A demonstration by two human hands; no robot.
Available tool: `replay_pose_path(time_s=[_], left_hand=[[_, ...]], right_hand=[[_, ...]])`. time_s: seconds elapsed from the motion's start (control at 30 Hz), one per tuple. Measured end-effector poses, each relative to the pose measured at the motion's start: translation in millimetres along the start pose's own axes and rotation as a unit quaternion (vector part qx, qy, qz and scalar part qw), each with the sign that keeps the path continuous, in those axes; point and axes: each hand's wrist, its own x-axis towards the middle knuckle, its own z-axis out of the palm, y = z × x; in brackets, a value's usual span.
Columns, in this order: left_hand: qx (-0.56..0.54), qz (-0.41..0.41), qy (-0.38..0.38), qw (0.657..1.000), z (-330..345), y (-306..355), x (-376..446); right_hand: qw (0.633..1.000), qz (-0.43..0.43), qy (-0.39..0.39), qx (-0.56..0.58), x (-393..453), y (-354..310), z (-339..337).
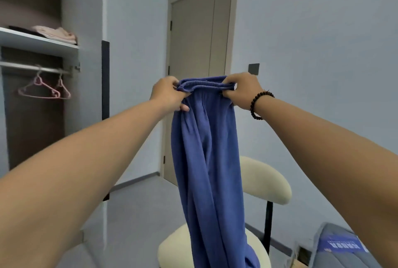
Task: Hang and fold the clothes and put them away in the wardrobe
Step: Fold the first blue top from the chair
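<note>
- Step judged: blue trousers (206, 160) were being held up and straightened, ahead of folding or hanging; nothing of this garment was put away yet.
- Left hand (169, 93) was clamped on the left end of the elastic waistband (204, 84); right hand (241, 90) was clamped on the right end, fingers curled round the bunched fabric. A bead bracelet (259, 104) was worn on the right wrist.
- Trousers hung straight down from both grips, between the arms, with the legs draped together; the lower part was trailing onto the cream chair (267, 181) seat.
- Wardrobe (38, 39) stood open, well apart to the left: pink hangers (43, 91) on the rail, folded clothes (58, 33) on the shelf.
- Next move judged: legs would need aligning, then folding, or a hanger fetched from the rail.
- Risk judged: slack fabric could twist.
</note>
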Motion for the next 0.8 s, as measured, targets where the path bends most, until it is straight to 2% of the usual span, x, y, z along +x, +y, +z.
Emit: replay_pose_path(time_s=[0.1, 0.23, 0.37, 0.47, 0.53, 0.63, 0.8], left_hand=[[-0.039, -0.005, 0.042, 0.998, -29, -9, 3], [-0.012, 0.005, 0.076, 0.997, -60, -22, 12], [0.065, 0.010, 0.071, 0.995, -85, -37, 17], [0.045, 0.031, 0.121, 0.991, -96, -37, 25], [0.031, 0.043, 0.152, 0.987, -101, -29, 32], [0.049, 0.029, 0.123, 0.991, -112, -16, 43], [0.010, 0.041, 0.155, 0.987, -132, 18, 55]], right_hand=[[0.998, -0.013, 0.026, 0.064, 15, -23, 27], [0.994, -0.010, 0.067, 0.083, 36, -45, 56], [0.997, 0.009, -0.012, 0.071, 47, -56, 70], [0.991, -0.035, 0.078, 0.107, 51, -70, 80], [0.982, -0.023, 0.095, 0.159, 59, -80, 84], [0.971, 0.025, 0.099, 0.218, 76, -91, 84], [0.960, -0.020, 0.176, 0.217, 99, -103, 77]])
